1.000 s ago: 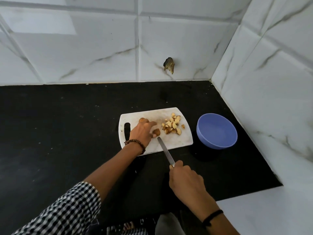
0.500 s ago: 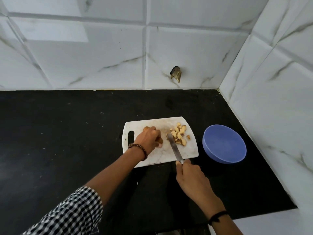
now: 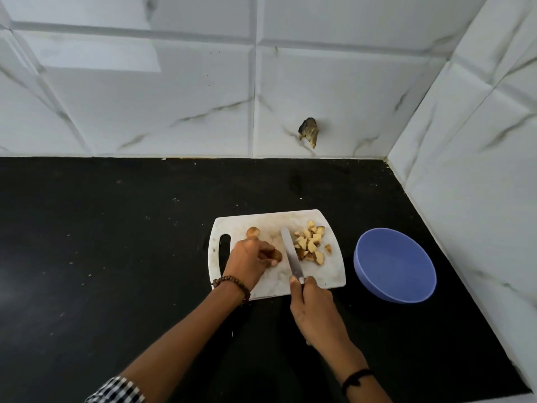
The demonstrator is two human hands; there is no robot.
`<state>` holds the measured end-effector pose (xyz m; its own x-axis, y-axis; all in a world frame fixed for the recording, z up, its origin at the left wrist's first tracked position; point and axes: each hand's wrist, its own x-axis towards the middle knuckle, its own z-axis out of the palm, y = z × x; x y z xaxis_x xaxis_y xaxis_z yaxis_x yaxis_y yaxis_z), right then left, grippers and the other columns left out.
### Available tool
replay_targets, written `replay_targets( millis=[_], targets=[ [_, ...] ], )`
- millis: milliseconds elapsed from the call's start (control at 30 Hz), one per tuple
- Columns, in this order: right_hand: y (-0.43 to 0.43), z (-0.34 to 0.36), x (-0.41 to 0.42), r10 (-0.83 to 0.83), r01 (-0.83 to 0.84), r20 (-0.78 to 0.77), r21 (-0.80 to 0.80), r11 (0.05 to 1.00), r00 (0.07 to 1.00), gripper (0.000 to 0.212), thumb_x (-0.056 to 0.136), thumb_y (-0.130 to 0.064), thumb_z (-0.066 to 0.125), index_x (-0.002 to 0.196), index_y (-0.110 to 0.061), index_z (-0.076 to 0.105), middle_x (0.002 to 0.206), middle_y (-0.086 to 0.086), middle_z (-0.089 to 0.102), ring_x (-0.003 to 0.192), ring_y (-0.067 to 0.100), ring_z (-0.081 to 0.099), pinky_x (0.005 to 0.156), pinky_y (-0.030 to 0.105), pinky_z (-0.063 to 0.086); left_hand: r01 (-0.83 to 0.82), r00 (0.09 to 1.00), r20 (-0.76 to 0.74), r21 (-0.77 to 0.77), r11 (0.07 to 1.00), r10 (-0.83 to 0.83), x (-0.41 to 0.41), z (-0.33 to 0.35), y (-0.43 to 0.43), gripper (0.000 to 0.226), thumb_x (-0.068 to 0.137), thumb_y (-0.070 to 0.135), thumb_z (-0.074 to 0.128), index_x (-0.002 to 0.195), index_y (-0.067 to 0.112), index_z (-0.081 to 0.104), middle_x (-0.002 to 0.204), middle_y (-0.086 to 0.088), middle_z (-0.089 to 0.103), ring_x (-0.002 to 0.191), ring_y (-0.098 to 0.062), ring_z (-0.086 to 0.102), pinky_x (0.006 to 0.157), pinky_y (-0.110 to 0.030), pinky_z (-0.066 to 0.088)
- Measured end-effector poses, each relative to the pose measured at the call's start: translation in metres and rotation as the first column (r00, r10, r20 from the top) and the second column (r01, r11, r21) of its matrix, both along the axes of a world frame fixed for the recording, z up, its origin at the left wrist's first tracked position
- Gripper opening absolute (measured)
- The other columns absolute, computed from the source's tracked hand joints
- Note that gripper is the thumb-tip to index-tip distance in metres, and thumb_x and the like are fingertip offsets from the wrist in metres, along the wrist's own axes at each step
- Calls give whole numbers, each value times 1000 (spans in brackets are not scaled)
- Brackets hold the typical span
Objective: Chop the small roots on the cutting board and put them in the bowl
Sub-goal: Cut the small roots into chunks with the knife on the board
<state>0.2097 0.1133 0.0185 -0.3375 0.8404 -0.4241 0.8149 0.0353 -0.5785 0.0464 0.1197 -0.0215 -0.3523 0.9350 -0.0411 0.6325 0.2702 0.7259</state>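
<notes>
The right hand point(image 3: 315, 312) gripped the knife point(image 3: 291, 254), whose blade had advanced over the cutting board point(image 3: 328, 274). It now lay between the chopped pieces point(image 3: 311, 242) and the root point(image 3: 275, 255) pinched by the left hand point(image 3: 248, 264). A second root point(image 3: 252, 231) sat just beyond that hand, and the bowl point(image 3: 395, 266) stood to the right of the right hand.

A black countertop point(image 3: 116, 257) meets white marble-patterned wall tiles point(image 3: 145, 112) in a corner. Low on the back wall there is a dark ragged spot point(image 3: 309, 132), perhaps a broken hole.
</notes>
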Motion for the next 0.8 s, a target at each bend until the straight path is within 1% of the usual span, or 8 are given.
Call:
replay_targets(
  millis=[67, 133, 200, 367, 467, 533, 667, 800],
  targets=[
    [0, -1, -3, -5, 5, -21, -1, 1000, 1000, 32, 105, -48, 31, 99, -22, 49, 84, -2, 60, 73, 11, 64, 70, 41, 60, -25, 999, 21, 6, 1000, 25, 0, 0, 0, 24, 78, 17, 76, 101, 12, 72, 81, 17, 64, 71, 13, 56, 83, -15, 52],
    [0, -2, -5, 4, -4, -27, 14, 1000, 1000, 32, 105, -47, 30, 99, -22, 49, 85, -3, 59, 74, 12, 63, 70, 39, 60, -39, 998, 46, 16, 999, 38, 0, -1, 0, 26, 77, 17, 77, 101, 8, 71, 77, 18, 61, 69, 16, 56, 75, -4, 48],
    [0, -5, -8, 12, -11, -23, 29, 1000, 1000, 32, 105, -47, 30, 99, -22, 49, 85, -3, 59, 74, 11, 63, 71, 38, 59, -40, 998, 43, 29, 999, 38, 1, 0, 0, 20, 77, 15, 77, 97, 9, 74, 79, 18, 58, 67, 12, 55, 68, 2, 42],
    [-1, -13, -14, 12, -11, -7, 36, 999, 1000, 34, 105, -48, 29, 103, -21, 49, 89, -1, 61, 79, 13, 64, 73, 37, 57, -66, 996, 56, 32, 997, 65, 0, -7, 1, 27, 78, 13, 77, 103, 6, 71, 79, 21, 55, 67, 12, 52, 70, 3, 41],
    [-2, -17, -17, 28, -29, 24, 43, 999, 999, 33, 105, -48, 27, 102, -22, 48, 93, 0, 62, 83, 15, 65, 75, 39, 57, -49, 998, 35, 38, 998, 47, 0, -11, 1, 19, 81, 9, 73, 100, 7, 73, 94, 7, 63, 70, 7, 52, 71, 6, 38],
    [-2, -18, -18, 34, -36, 43, 49, 998, 998, 32, 105, -48, 27, 102, -22, 47, 94, 0, 63, 84, 15, 65, 76, 41, 58, -34, 999, 20, 35, 999, 33, 0, -11, 1, 18, 82, 8, 72, 100, 8, 74, 101, 3, 63, 77, 3, 54, 71, 7, 36],
    [-2, -19, -18, 57, -61, 82, 58, 996, 995, 29, 106, -45, 27, 104, -23, 45, 90, -4, 61, 78, 9, 63, 71, 32, 57, 29, 1000, 3, 27, 999, -29, -1, -11, 2, 22, 83, 5, 69, 105, 9, 72, 103, 3, 62, 87, -1, 58, 76, 3, 39],
    [-2, -20, -19, 42, -48, 95, 60, 997, 995, 26, 106, -44, 27, 105, -25, 44, 87, -7, 60, 75, 7, 62, 66, 26, 54, 46, 998, 51, 30, 998, -47, -3, -12, 5, 17, 86, 4, 66, 102, 5, 71, 94, 7, 59, 71, 13, 52, 71, 3, 41]
  ],
)
